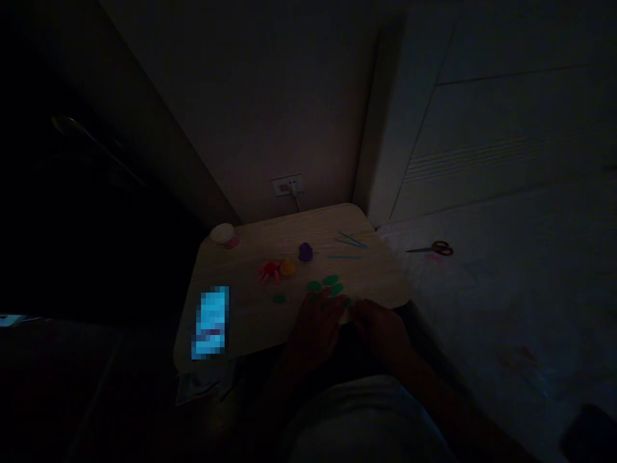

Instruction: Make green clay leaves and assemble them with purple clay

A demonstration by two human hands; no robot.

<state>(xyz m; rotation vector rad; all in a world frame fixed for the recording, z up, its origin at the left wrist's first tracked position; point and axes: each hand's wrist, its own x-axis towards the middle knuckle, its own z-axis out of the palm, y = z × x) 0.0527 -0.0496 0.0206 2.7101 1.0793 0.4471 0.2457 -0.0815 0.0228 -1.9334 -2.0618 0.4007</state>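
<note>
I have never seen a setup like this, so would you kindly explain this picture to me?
There is no machine, just a person's bare left hand and right hand. The single picture comes from a camera worn on the head, looking forward and down in dim light. On the table are green pieces, a purple lump, an orange lump, a reddish piece, thin bluish sticks, a tub and a glowing, pixelated screen. Both hands are close together near the green pieces; it is too dark to tell what either holds.
</note>
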